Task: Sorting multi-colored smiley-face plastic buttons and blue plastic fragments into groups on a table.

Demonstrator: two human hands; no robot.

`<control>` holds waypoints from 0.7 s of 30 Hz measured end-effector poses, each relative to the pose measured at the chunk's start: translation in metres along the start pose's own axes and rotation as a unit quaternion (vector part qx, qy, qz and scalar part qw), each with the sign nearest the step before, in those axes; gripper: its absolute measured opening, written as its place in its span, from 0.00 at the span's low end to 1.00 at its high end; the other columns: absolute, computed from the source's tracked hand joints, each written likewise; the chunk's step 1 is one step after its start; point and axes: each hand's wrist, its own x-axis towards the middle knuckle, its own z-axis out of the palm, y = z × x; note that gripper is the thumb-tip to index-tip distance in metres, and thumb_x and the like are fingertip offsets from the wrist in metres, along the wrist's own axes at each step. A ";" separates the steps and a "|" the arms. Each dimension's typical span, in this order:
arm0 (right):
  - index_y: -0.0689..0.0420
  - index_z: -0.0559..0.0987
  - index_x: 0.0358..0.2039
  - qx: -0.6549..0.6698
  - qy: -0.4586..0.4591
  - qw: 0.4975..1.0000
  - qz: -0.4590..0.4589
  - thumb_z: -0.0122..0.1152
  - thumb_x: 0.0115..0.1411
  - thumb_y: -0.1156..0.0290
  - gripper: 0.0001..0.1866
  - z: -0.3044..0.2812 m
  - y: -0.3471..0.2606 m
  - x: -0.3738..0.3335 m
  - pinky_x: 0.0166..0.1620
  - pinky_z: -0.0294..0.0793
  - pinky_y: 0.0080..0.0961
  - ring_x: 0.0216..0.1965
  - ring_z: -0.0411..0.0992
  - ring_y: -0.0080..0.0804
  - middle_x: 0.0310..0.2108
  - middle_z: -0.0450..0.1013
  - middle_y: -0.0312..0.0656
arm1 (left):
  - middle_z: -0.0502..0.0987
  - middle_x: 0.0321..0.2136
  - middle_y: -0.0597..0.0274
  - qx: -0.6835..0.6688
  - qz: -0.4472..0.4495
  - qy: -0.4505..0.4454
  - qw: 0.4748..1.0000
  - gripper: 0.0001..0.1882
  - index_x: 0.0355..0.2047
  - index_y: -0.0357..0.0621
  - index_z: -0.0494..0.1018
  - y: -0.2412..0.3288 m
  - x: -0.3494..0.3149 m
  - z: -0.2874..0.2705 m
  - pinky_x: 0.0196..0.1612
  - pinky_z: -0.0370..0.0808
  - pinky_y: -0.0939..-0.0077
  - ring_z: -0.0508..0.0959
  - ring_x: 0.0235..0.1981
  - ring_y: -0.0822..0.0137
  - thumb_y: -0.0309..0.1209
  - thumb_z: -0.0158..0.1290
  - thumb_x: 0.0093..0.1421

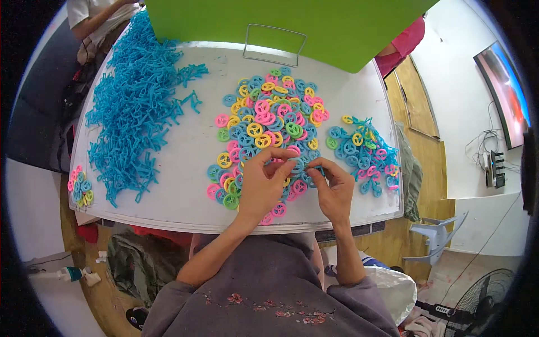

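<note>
My left hand (263, 182) pinches a small blue plastic wheel (298, 164) between thumb and fingers, over the near part of a heap of wheels (262, 128) in pink, yellow, green and blue. Just to its right, my right hand (334, 191) has thumb and forefinger closed on a small blue plastic piece, mostly covered by the fingers. The two hands almost meet at the wheel. Whether wheel and piece are joined is too small to tell. Right of the hands lies a pile of blue pieces with coloured wheels on them (365, 154).
A large mound of blue forked plastic pieces (129, 106) covers the left of the white table (196, 163). A few wheels (80, 185) sit at its left edge. An upright green board (281, 22) borders the far side. Other people are partly visible beyond; a fan (483, 303) stands lower right.
</note>
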 end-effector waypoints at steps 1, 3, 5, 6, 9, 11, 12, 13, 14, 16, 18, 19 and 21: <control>0.65 0.77 0.36 -0.001 -0.001 1.000 -0.001 0.59 0.56 0.83 0.06 0.001 0.000 -0.001 0.39 0.69 0.16 0.34 0.71 0.20 0.32 0.75 0.37 | 0.77 0.33 0.61 0.005 0.013 0.011 1.000 0.06 0.36 0.36 0.73 0.001 -0.001 0.001 0.34 0.75 0.82 0.78 0.32 0.75 0.19 0.51 0.58; 0.64 0.75 0.35 0.032 -0.004 0.999 0.005 0.58 0.57 0.82 0.05 0.006 0.000 -0.002 0.41 0.69 0.17 0.36 0.71 0.21 0.32 0.74 0.38 | 0.77 0.32 0.61 0.008 0.018 0.029 0.999 0.05 0.34 0.36 0.72 -0.008 -0.002 0.002 0.34 0.75 0.82 0.78 0.32 0.74 0.18 0.50 0.58; 0.63 0.75 0.35 0.022 -0.008 1.000 -0.006 0.58 0.57 0.82 0.05 0.011 -0.001 -0.004 0.41 0.69 0.17 0.36 0.71 0.21 0.32 0.74 0.38 | 0.77 0.32 0.61 0.010 0.022 0.047 0.999 0.04 0.33 0.36 0.71 -0.010 -0.002 0.000 0.34 0.75 0.81 0.78 0.33 0.74 0.16 0.48 0.58; 0.63 0.74 0.35 0.012 -0.009 1.000 -0.014 0.58 0.57 0.82 0.05 0.012 -0.001 -0.004 0.42 0.69 0.18 0.36 0.71 0.22 0.31 0.74 0.38 | 0.76 0.34 0.60 0.032 0.015 0.035 0.999 0.06 0.33 0.36 0.69 -0.009 0.000 -0.001 0.36 0.75 0.80 0.77 0.35 0.73 0.14 0.47 0.57; 0.63 0.74 0.34 -0.048 -0.020 0.998 -0.019 0.58 0.57 0.81 0.05 0.009 -0.006 -0.003 0.43 0.69 0.20 0.36 0.71 0.23 0.31 0.74 0.38 | 0.75 0.35 0.59 0.092 0.048 0.026 0.994 0.09 0.33 0.36 0.68 -0.013 0.000 0.000 0.38 0.75 0.80 0.77 0.37 0.71 0.11 0.46 0.55; 0.63 0.74 0.34 -0.063 -0.022 0.997 -0.035 0.59 0.57 0.81 0.05 0.011 -0.010 -0.003 0.43 0.70 0.20 0.36 0.71 0.23 0.31 0.74 0.38 | 0.75 0.34 0.59 0.130 0.090 0.030 0.987 0.10 0.33 0.36 0.68 -0.014 0.000 0.000 0.39 0.75 0.80 0.78 0.36 0.70 0.10 0.46 0.54; 0.63 0.74 0.34 -0.081 -0.020 0.995 -0.049 0.59 0.56 0.81 0.05 0.010 -0.012 -0.002 0.43 0.70 0.21 0.35 0.71 0.24 0.31 0.74 0.39 | 0.74 0.33 0.57 0.153 0.118 0.043 0.980 0.11 0.32 0.35 0.68 -0.014 0.001 0.002 0.36 0.76 0.78 0.78 0.34 0.68 0.09 0.45 0.51; 0.63 0.74 0.34 -0.083 -0.017 0.995 -0.048 0.59 0.56 0.81 0.05 0.009 -0.010 -0.002 0.43 0.70 0.21 0.35 0.71 0.24 0.31 0.74 0.39 | 0.74 0.32 0.54 0.175 0.147 0.056 0.972 0.12 0.30 0.34 0.68 -0.013 0.001 0.004 0.33 0.77 0.76 0.78 0.32 0.67 0.07 0.44 0.49; 0.63 0.74 0.34 -0.087 -0.026 0.995 -0.044 0.59 0.56 0.82 0.05 0.009 -0.007 -0.001 0.42 0.70 0.20 0.35 0.71 0.23 0.31 0.74 0.39 | 0.74 0.32 0.54 0.173 0.146 0.052 0.973 0.12 0.30 0.34 0.68 -0.011 0.000 0.005 0.33 0.77 0.76 0.78 0.32 0.67 0.07 0.44 0.49; 0.63 0.74 0.34 -0.092 -0.030 0.994 -0.039 0.59 0.56 0.82 0.06 0.008 -0.005 -0.001 0.42 0.70 0.20 0.35 0.71 0.23 0.31 0.74 0.39 | 0.73 0.30 0.54 0.185 0.119 0.049 0.974 0.12 0.30 0.34 0.68 -0.006 0.000 0.005 0.33 0.77 0.76 0.79 0.32 0.65 0.06 0.44 0.48; 0.63 0.74 0.36 0.069 -0.050 0.994 0.065 0.59 0.56 0.83 0.07 0.008 -0.004 -0.001 0.40 0.70 0.18 0.35 0.71 0.21 0.31 0.74 0.39 | 0.73 0.30 0.55 0.180 0.120 0.043 0.975 0.13 0.30 0.34 0.69 -0.004 0.001 0.007 0.33 0.77 0.76 0.79 0.31 0.65 0.06 0.44 0.48; 0.63 0.74 0.36 0.068 -0.049 0.994 0.066 0.59 0.56 0.83 0.07 0.008 -0.003 -0.001 0.40 0.70 0.18 0.35 0.71 0.21 0.31 0.74 0.39 | 0.74 0.30 0.55 0.176 0.121 0.041 0.976 0.13 0.31 0.34 0.69 -0.005 0.001 0.007 0.33 0.77 0.76 0.78 0.31 0.65 0.07 0.44 0.48; 0.59 0.75 0.41 0.066 -0.026 0.996 0.047 0.60 0.55 0.82 0.13 0.010 -0.001 -0.002 0.38 0.72 0.20 0.33 0.73 0.22 0.30 0.75 0.40 | 0.74 0.30 0.56 0.170 0.126 0.039 0.977 0.12 0.31 0.34 0.70 -0.009 0.003 0.006 0.33 0.76 0.77 0.78 0.32 0.66 0.08 0.46 0.49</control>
